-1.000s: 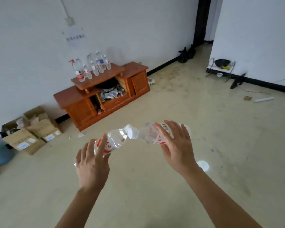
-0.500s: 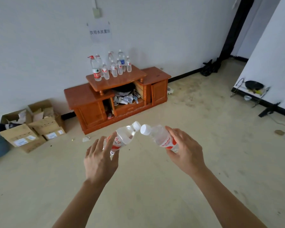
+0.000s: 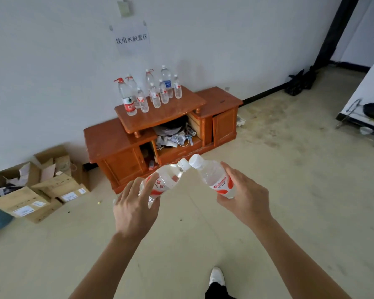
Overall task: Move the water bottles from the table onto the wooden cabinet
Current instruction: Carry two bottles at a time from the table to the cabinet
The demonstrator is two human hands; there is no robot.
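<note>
While our left hand (image 3: 134,210) grasps one clear red-labelled plastic water bottle (image 3: 164,182) and our right hand (image 3: 244,199) another such bottle (image 3: 216,180), necks leaning inward, the orange-brown wooden cabinet (image 3: 108,141) stands ahead, nearer our left.

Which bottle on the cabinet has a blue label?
The tall white-capped bottle toward the back right; the other tall bottles have red caps.

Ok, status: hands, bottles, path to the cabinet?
Left hand grips one water bottle, right hand grips a second bottle. Wooden cabinet ahead, several bottles standing on top. Nothing seen blocking the floor between.
</note>
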